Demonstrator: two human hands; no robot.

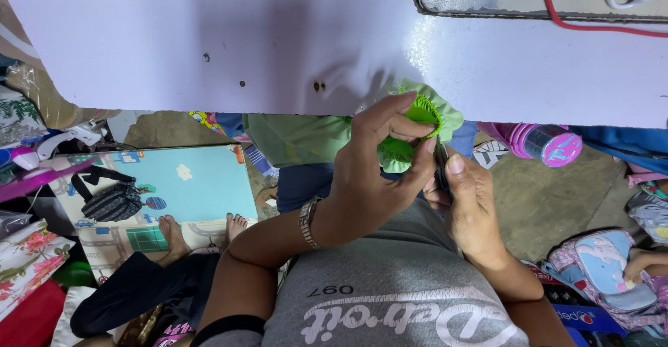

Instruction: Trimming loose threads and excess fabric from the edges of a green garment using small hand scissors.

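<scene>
Green ruffled scrunchie (417,128) sits at the near edge of the white table (209,41), pinched in the left hand (379,173), whose fingers (390,114) curl narrowly around its bright elastic centre. Its frilled ring runs from lower left to upper right, opening toward the far right. Just right of it, the right hand (470,204) grips a small dark object (441,169), thumb pressed on it.
</scene>
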